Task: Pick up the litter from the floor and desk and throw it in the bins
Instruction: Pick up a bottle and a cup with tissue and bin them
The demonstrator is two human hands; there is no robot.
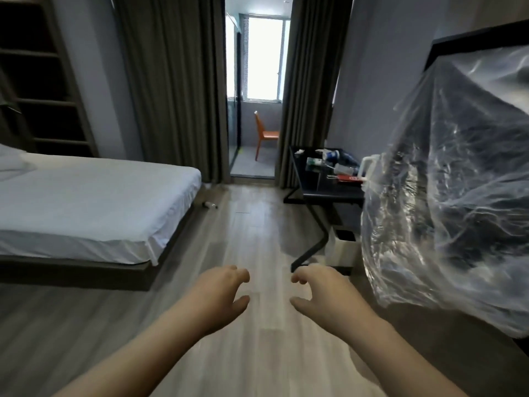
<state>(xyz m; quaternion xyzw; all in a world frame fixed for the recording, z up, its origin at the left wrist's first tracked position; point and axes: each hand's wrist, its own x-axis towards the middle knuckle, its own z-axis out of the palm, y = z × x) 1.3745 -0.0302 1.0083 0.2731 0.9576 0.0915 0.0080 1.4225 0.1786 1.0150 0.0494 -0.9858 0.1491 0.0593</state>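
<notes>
Leftmost, dark open shelving (43, 81) against the wall. Next to it, low bed (94, 204) under a white sheet, pillow (11, 163) at the far left edge. Just off the bed's far corner, on the wooden floor (257, 224), small bottle-like piece of litter (210, 205), lying flat; too blurred to name more closely. Behind, grey curtains (171, 90) parted around a doorway, with an orange chair (266, 134) and a bright window (264, 58) beyond.

Low in the middle, left hand (220, 293) stretched out over the floor, palm down, fingers loosely bent, thumb apart; holds nothing, touches nothing. Just beside it across a narrow gap, right hand (320, 293) in the same pose: fingers slack and a little curled, thumb out, nothing in it.

Further right and well beyond the hands, black bench (320, 186) on slanted legs, strewn with rubbish: green-marked bottle (315, 161), clear bottle (345, 168) on its side, white-and-blue item (332, 154) behind them, flat red pack (350, 179) nearer the front edge. Under the bench, on the floor, white bin (342, 247) with a dark opening on top.

Far right, dark bulky thing wrapped in clear plastic sheeting (446, 196), close to the camera and hiding the bench's right end.
</notes>
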